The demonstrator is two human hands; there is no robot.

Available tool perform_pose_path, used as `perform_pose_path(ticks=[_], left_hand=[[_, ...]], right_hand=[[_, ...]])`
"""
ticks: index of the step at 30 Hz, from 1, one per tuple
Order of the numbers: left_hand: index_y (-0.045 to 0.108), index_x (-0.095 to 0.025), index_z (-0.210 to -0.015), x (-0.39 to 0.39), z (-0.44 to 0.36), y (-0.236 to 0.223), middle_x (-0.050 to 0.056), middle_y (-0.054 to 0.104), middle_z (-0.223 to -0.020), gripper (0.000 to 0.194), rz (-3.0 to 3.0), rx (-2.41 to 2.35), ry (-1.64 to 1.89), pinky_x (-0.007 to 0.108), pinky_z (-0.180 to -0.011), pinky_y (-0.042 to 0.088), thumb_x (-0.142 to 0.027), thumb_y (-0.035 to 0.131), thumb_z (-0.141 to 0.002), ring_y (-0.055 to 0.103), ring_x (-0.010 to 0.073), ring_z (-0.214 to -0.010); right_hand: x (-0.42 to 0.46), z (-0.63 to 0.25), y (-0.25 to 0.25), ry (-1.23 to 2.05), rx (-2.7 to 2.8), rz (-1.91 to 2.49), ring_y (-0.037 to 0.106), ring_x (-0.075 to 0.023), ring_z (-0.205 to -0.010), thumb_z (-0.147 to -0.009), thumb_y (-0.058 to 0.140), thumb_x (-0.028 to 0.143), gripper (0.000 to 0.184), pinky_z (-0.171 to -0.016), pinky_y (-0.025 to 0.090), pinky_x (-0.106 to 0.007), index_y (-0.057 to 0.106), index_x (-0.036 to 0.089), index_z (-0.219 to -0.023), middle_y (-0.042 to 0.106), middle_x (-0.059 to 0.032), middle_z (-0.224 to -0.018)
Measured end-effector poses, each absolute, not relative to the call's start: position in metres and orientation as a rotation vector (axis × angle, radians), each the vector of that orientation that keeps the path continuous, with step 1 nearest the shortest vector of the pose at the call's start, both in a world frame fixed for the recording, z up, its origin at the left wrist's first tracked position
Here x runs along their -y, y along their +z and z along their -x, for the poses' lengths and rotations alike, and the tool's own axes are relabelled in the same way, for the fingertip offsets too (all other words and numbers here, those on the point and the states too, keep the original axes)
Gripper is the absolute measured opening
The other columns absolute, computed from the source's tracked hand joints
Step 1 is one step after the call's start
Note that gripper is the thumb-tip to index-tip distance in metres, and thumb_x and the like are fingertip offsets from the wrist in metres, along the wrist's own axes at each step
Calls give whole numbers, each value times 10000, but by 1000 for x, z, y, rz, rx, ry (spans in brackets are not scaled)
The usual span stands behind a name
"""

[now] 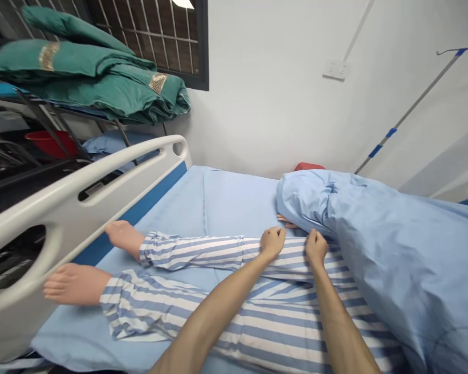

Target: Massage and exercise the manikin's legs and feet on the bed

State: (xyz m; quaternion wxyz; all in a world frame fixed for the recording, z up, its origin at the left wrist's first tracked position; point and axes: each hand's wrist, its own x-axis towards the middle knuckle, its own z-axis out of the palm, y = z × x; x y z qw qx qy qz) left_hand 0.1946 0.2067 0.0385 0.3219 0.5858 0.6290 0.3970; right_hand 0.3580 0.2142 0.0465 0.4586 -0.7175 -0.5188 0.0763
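Note:
A manikin lies on a bed in blue-and-white striped trousers [284, 324], its bare feet [78, 284] toward the left. My left hand [273, 242] is closed in a fist on the far trouser leg, around the knee or thigh. A little to the right, my right hand [316, 248] is also a fist on the same leg, close to the edge of the folded-back blue quilt [378, 228]. Nothing shows inside either fist. The manikin's fingers [287, 222] stick out from under the quilt, which hides its upper body.
The bed's white footboard [101, 197] rises at the left, and a light blue sheet [234, 197] covers the mattress. Folded green bedding [89, 72] is stacked on a rack beyond it. An IV pole [417, 98] leans along the wall at the right.

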Motion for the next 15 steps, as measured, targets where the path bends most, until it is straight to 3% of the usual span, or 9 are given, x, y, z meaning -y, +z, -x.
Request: perform_pose_path(ticks=[3,6,11,15], left_hand=[[452,-200,-490,-210,-121,43,-15,478,-507,382,-1464,-1687,1146,269,-590,281,-278,471,-863,450,126,-574],[382,-209,-482,-202,-26,51,-38,373,-477,380,-1353,-1809,1240,254,-570,268,-282,433,-852,397,118,-549],[338,-214,-504,-164,108,32,-41,345,-493,385,-1354,-1995,1303,247,-585,260,-340,421,-858,369,119,-562],[395,-206,-503,-143,150,5,-35,395,-496,350,-1455,-2069,1124,255,-599,255,-320,456,-829,355,122,-568]], right_hand=[[-217,-345,36,187,1338,1844,468,-202,-594,-888,332,523,445,-599,315,-322,463,249,-562,600,-97,-583],[-211,-295,37,295,1427,1732,480,-193,-597,-883,342,538,455,-600,333,-314,473,243,-561,590,-77,-581],[-178,-135,34,625,1617,1387,446,-152,-542,-902,273,617,527,-562,343,-273,403,246,-552,497,-5,-514],[-159,-17,38,794,1878,1122,455,-140,-540,-954,292,536,495,-560,319,-262,419,237,-581,471,17,-522]])
